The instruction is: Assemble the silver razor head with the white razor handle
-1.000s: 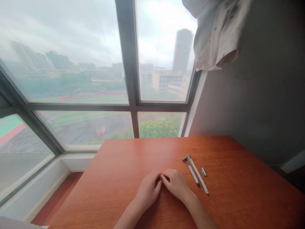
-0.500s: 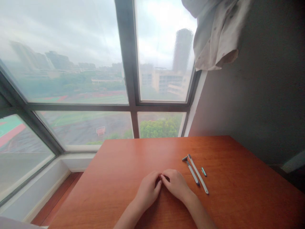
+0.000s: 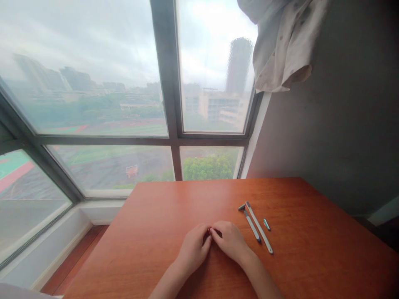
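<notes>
My left hand (image 3: 193, 247) and my right hand (image 3: 230, 241) rest side by side on the reddish wooden table (image 3: 156, 232), fingertips meeting near its middle. Both have their fingers curled together in a pinch over something small that shows a speck of red, too small to name. Just right of my right hand lie two slim grey tools: a short one with a dark head (image 3: 250, 222) and a longer pale one (image 3: 259, 227). A tiny teal piece (image 3: 267, 224) lies beside them.
A large window with a dark frame (image 3: 170, 104) stands behind the table. A pale cloth (image 3: 280, 45) hangs at the upper right against a grey wall (image 3: 343, 124). The table's left edge drops to a floor strip (image 3: 81, 253).
</notes>
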`<move>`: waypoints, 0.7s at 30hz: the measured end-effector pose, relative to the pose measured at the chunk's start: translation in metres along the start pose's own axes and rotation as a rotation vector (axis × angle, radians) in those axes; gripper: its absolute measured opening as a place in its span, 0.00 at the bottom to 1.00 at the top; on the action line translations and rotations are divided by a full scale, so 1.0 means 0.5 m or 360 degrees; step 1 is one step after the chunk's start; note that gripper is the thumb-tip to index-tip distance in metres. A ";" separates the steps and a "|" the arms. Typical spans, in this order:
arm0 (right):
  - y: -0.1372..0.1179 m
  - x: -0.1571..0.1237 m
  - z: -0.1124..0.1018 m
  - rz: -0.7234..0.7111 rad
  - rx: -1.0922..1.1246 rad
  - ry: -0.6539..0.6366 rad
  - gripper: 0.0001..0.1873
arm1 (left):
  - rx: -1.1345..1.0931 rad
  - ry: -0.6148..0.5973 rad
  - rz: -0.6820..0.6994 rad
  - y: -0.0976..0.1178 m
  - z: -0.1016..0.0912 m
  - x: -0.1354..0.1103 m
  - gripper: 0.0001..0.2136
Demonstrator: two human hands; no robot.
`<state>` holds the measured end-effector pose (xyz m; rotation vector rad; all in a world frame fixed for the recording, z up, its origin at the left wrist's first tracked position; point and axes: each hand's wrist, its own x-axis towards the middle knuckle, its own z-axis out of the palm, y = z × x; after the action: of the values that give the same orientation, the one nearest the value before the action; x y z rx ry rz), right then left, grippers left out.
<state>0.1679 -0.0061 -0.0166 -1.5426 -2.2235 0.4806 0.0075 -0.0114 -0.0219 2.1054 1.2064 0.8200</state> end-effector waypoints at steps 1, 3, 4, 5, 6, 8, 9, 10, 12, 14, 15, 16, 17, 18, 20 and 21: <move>-0.001 0.000 -0.001 0.0002 -0.0006 -0.0001 0.15 | 0.0000 0.0001 -0.0001 0.001 0.000 0.000 0.11; -0.003 0.000 -0.002 0.0006 -0.0015 -0.0003 0.15 | 0.0002 0.0000 -0.0001 0.001 -0.001 -0.001 0.11; -0.003 -0.001 -0.003 0.0009 -0.0019 -0.0004 0.15 | 0.0005 -0.0002 -0.0001 0.001 -0.001 -0.001 0.11; -0.004 -0.001 -0.004 0.0015 -0.0022 -0.0006 0.15 | 0.0008 -0.0003 -0.0002 0.001 -0.001 -0.001 0.11; -0.005 -0.001 -0.005 0.0020 -0.0022 -0.0012 0.15 | 0.0008 -0.0004 -0.0002 0.001 -0.001 -0.001 0.11; -0.006 0.000 -0.006 0.0031 -0.0023 -0.0025 0.15 | 0.0002 -0.0002 0.0001 0.002 -0.002 -0.001 0.12; -0.006 0.000 -0.006 0.0035 -0.0024 -0.0031 0.15 | -0.0002 0.0002 0.0004 0.002 -0.002 -0.001 0.12; -0.006 0.000 -0.006 0.0036 -0.0024 -0.0035 0.15 | -0.0005 0.0005 0.0006 0.002 -0.002 -0.001 0.12; -0.006 0.000 -0.006 0.0032 -0.0019 -0.0034 0.15 | -0.0005 0.0006 0.0008 0.002 -0.002 -0.001 0.12; -0.005 0.001 -0.005 0.0025 -0.0004 -0.0033 0.15 | -0.0007 0.0001 0.0008 0.002 -0.002 -0.001 0.12; -0.005 0.001 -0.005 0.0021 0.0003 -0.0033 0.15 | -0.0008 -0.0001 0.0007 0.001 -0.002 -0.001 0.12; -0.004 0.001 -0.004 0.0019 0.0010 -0.0034 0.15 | -0.0008 -0.0004 0.0007 0.001 -0.002 -0.001 0.12; -0.004 0.001 -0.004 0.0019 0.0016 -0.0036 0.15 | -0.0007 -0.0005 0.0007 0.000 -0.001 -0.001 0.12; -0.004 0.001 -0.005 0.0018 0.0022 -0.0036 0.15 | -0.0004 -0.0005 0.0006 -0.001 -0.001 -0.001 0.12; -0.004 0.001 -0.005 0.0020 0.0030 -0.0033 0.15 | 0.0001 -0.0002 0.0006 -0.002 0.000 -0.001 0.12; -0.004 0.001 -0.005 0.0023 0.0030 -0.0030 0.15 | 0.0003 -0.0001 0.0007 -0.003 0.000 -0.001 0.12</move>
<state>0.1674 -0.0061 -0.0134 -1.5517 -2.2173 0.5208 0.0066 -0.0113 -0.0231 2.1101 1.2031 0.8206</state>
